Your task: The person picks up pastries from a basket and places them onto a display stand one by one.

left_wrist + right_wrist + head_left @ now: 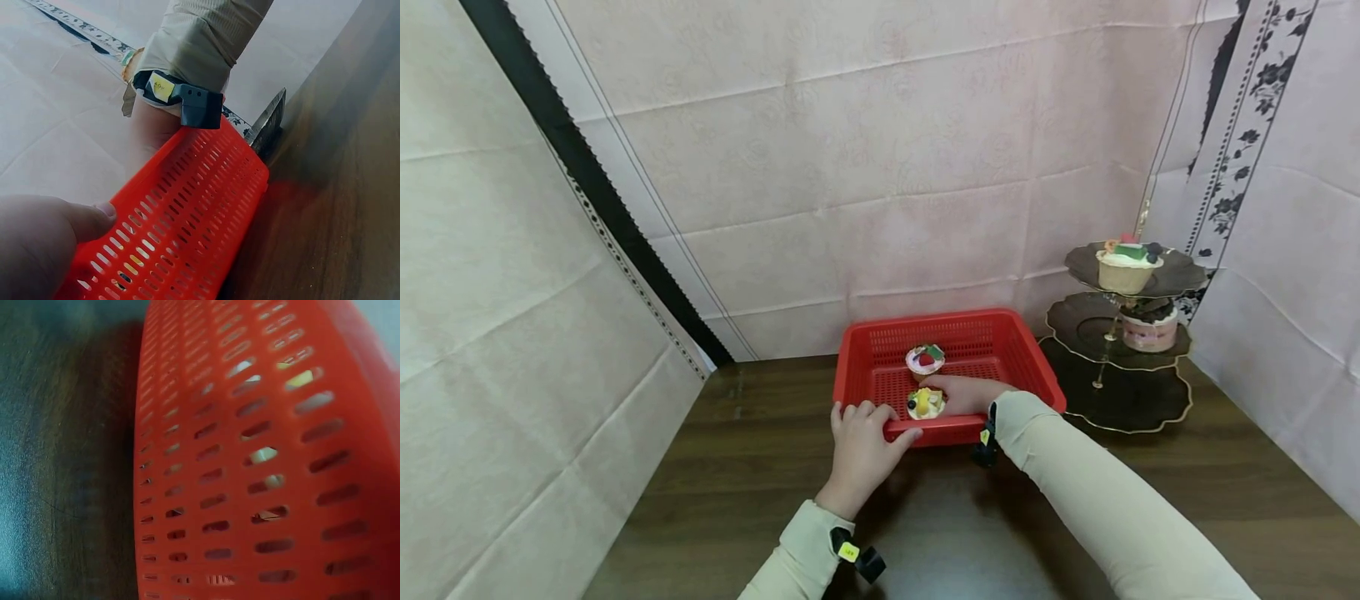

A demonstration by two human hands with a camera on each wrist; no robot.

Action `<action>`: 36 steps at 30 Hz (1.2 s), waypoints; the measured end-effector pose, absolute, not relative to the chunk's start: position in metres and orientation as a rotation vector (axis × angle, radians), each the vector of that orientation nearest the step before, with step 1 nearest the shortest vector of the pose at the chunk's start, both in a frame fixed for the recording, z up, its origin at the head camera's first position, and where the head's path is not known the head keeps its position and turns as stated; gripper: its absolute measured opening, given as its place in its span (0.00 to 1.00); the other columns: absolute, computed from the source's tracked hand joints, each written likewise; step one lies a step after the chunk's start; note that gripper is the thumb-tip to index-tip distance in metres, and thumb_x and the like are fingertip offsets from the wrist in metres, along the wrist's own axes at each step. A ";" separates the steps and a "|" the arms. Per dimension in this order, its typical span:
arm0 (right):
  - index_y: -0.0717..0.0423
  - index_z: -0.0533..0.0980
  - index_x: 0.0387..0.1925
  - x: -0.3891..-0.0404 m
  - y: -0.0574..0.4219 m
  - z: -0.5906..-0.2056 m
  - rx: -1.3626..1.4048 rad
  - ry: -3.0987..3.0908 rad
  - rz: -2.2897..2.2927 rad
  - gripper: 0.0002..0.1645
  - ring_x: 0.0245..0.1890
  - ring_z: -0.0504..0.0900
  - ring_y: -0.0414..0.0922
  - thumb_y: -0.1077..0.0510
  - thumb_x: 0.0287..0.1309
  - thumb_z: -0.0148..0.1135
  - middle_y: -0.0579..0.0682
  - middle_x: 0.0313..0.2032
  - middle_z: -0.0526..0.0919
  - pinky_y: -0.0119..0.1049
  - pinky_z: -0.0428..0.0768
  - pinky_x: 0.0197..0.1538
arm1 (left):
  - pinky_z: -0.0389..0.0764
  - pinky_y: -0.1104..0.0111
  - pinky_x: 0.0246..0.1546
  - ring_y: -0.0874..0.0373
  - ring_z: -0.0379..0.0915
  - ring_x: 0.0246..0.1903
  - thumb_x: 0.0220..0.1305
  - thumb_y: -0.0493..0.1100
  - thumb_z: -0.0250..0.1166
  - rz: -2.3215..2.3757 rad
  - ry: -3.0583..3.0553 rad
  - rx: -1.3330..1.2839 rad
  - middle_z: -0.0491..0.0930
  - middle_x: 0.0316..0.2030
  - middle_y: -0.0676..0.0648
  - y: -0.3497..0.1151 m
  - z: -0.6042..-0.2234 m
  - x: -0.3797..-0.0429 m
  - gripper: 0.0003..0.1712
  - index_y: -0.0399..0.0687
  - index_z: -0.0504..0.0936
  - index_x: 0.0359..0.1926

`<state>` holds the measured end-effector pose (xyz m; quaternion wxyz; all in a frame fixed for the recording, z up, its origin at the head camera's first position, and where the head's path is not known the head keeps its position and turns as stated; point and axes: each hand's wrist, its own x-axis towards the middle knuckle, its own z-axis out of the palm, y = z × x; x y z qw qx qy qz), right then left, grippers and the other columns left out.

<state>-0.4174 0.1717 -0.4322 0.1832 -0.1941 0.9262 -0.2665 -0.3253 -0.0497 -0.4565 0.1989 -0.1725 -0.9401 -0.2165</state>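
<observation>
Rn L hand (865, 450) grips basket (942, 432) nr tiered stand (1078, 332); R hand (967, 394) inside, hold unclear.

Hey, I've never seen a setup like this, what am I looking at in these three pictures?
There's no robot here, just a person working bare-handed. The big picture comes from a camera worn on the head, looking forward and down; the others come from wrist cameras, left and right. On the brown table stand a red basket and, right of it, a three-tier stand. The basket holds a yellow-topped cupcake and a red-and-green-topped cupcake; another cupcake and a pink cake sit on the stand's upper tiers. The left hand grips the basket's near rim. The right hand reaches inside, at the yellow-topped cupcake; I can't tell whether it grips it.
</observation>
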 end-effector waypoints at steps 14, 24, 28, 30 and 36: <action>0.50 0.69 0.68 -0.421 0.165 -0.433 -0.540 2.657 -0.684 0.46 0.57 0.74 0.49 0.44 0.50 0.77 0.51 0.60 0.77 0.55 0.69 0.67 | 0.53 0.34 0.67 0.52 0.72 0.43 0.56 0.65 0.73 -0.623 -2.613 -0.489 0.80 0.39 0.50 -0.051 -0.458 -0.326 0.23 0.53 0.84 0.38; 0.54 0.73 0.65 -0.422 0.166 -0.433 -0.497 2.743 -0.710 0.47 0.50 0.77 0.47 0.41 0.44 0.79 0.50 0.55 0.81 0.52 0.75 0.62 | 0.54 0.33 0.66 0.50 0.72 0.43 0.57 0.66 0.72 -0.585 -2.596 -0.504 0.80 0.38 0.49 -0.050 -0.458 -0.326 0.24 0.52 0.85 0.38; 0.59 0.71 0.66 -0.419 0.167 -0.431 -0.543 2.778 -0.740 0.48 0.50 0.78 0.45 0.42 0.48 0.76 0.52 0.55 0.81 0.49 0.77 0.59 | 0.54 0.32 0.66 0.49 0.73 0.43 0.58 0.66 0.71 -0.565 -2.585 -0.506 0.80 0.38 0.48 -0.050 -0.458 -0.325 0.24 0.52 0.85 0.38; 0.58 0.71 0.66 -0.419 0.169 -0.432 -0.558 2.786 -0.776 0.47 0.48 0.78 0.44 0.44 0.48 0.76 0.51 0.54 0.81 0.47 0.78 0.58 | 0.54 0.32 0.65 0.49 0.73 0.43 0.58 0.66 0.71 -0.558 -2.584 -0.504 0.80 0.38 0.48 -0.050 -0.458 -0.325 0.24 0.52 0.85 0.38; 0.57 0.67 0.64 -0.417 0.177 -0.432 -0.486 2.827 -0.910 0.48 0.44 0.78 0.43 0.44 0.44 0.78 0.49 0.50 0.80 0.43 0.79 0.52 | 0.54 0.32 0.65 0.49 0.72 0.43 0.58 0.66 0.71 -0.557 -2.595 -0.505 0.80 0.38 0.48 -0.049 -0.459 -0.326 0.23 0.53 0.85 0.37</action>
